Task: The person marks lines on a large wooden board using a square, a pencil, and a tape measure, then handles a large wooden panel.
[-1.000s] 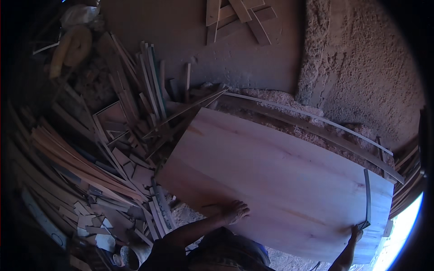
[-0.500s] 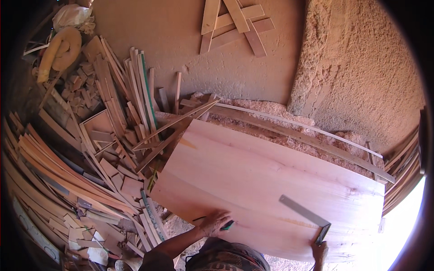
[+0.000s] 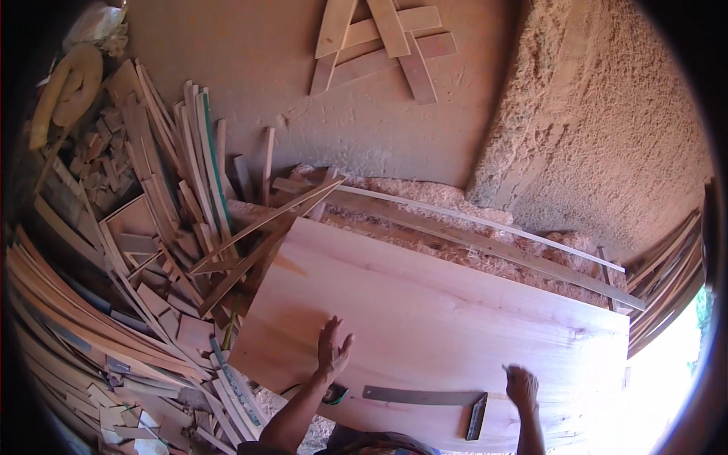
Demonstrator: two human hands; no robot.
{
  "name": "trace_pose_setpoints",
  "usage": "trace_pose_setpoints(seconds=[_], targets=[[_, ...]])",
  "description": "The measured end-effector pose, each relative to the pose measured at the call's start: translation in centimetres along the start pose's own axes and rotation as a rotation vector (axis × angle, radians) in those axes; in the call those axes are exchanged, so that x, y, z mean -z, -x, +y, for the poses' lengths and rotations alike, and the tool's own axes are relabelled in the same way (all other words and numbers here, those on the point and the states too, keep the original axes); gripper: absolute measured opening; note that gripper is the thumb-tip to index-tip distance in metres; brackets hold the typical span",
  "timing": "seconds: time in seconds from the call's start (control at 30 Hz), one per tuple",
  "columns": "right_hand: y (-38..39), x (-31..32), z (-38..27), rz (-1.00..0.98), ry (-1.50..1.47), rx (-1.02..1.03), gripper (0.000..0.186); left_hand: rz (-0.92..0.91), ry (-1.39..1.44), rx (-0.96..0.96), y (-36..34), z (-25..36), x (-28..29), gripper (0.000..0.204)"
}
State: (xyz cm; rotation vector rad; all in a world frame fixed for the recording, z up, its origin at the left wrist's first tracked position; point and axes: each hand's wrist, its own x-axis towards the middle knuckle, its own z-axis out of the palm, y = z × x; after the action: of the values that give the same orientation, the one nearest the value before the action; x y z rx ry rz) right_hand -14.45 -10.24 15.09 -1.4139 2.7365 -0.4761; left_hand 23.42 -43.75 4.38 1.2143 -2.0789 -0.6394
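Observation:
A wide pale wooden board (image 3: 425, 318) lies slanted in front of me. Above its left part, my left hand (image 3: 334, 350) is raised with the fingers apart and nothing in them. Just beside that forearm, a small green and black tape measure (image 3: 334, 393) rests at the board's near edge, partly hidden by the arm. A try square (image 3: 425, 396) lies flat on the board between my arms, its dark stock toward the right. To the right of the square, my right hand (image 3: 522, 387) is closed over the board; whatever its fingers hold is too small to name.
Beyond the board run a long plank (image 3: 485, 244) and a thin white strip (image 3: 485, 219) over wood shavings. Offcuts and leaning strips (image 3: 201, 152) crowd the left side. Long curved strips (image 3: 671, 280) lean at the right. Several short slats (image 3: 379, 38) show against the wall.
My right hand has let go of the try square, which now lies turned and nearer the board's near edge. My left hand has lifted off the tape measure, moving up and left.

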Motion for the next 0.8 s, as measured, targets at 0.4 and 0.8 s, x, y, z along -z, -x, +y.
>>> trace_pose_setpoints(seconds=[0.4,0.8], targets=[[-40.0,-11.7,11.1,-0.061,0.031,0.172,0.035,0.084,-0.517,0.042,-5.2,4.5,-6.5,0.058],[-46.1,-11.0,3.3,-0.41,0.123,0.279,0.054,0.052,-0.543,0.082,-4.9,4.6,-5.2,0.057]])
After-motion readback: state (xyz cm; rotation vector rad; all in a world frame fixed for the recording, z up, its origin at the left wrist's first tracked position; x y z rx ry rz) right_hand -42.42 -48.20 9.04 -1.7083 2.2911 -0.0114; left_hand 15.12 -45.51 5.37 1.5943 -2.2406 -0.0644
